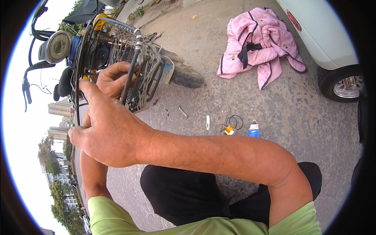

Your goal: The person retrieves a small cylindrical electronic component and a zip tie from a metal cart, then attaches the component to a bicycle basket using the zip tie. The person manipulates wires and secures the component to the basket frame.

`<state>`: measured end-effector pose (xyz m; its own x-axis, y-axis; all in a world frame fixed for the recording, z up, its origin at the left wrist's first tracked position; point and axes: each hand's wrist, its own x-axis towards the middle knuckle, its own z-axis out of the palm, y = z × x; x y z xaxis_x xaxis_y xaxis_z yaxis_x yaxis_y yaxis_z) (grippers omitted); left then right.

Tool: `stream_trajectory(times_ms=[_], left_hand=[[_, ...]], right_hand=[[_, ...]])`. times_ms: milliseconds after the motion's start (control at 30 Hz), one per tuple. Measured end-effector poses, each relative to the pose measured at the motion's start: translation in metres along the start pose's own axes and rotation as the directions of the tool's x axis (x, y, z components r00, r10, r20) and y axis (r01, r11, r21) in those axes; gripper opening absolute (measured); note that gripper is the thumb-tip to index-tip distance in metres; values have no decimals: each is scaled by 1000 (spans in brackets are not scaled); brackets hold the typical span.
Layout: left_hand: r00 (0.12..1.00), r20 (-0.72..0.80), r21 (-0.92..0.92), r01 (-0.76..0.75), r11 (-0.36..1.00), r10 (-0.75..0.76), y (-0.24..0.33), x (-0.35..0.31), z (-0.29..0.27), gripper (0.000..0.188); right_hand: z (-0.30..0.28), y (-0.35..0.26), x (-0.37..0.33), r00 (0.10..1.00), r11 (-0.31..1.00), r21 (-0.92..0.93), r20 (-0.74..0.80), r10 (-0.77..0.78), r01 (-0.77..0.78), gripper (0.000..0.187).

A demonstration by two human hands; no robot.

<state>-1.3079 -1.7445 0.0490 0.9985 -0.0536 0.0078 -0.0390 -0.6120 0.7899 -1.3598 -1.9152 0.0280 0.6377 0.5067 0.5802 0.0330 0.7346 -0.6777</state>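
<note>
A wire basket (145, 58) laced with grey cord hangs on the front of a scooter. My left hand (114, 77) reaches up from below and curls its fingers around a dark bar of the basket's near side. My right hand (105, 134) crosses in front from the right. Its thumb lies up along the basket's black rim wire (77, 62) and its fingers close at the rim's lower end, where something small and metallic shows at the fingertips. What lies under the palm is hidden.
The scooter's headlight (57, 47), handlebar lever (26, 84) and front wheel (187, 75) surround the basket. On the pavement lie a pink jacket (258, 43), a bolt (183, 112), a white strip (208, 122), a black wire loop (232, 124) and a small blue box (253, 129). A white car (321, 35) stands at right.
</note>
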Motion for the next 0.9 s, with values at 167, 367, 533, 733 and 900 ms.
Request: stream_trajectory(times_ms=[167, 367, 533, 733, 900], left_hand=[[999, 22, -30, 24, 999, -23, -3, 0, -3, 17], [997, 70, -102, 37, 994, -29, -10, 6, -8, 19], [996, 7, -132, 89, 987, -89, 3, -4, 6, 19], [997, 0, -92, 71, 993, -71, -8, 0, -1, 9], [999, -3, -67, -34, 997, 34, -15, 0, -6, 13]], right_hand=[[-2, 4, 0, 1000, 999, -38, -19, 8, -9, 84], [-7, 14, -3, 998, 995, -92, -47, 32, -36, 81], [-18, 17, -11, 997, 993, -116, -66, 30, -38, 73], [-35, 19, -26, 996, 997, -7, -37, 78, -79, 63], [-76, 33, -30, 967, 973, 14, -110, 231, -231, 45]])
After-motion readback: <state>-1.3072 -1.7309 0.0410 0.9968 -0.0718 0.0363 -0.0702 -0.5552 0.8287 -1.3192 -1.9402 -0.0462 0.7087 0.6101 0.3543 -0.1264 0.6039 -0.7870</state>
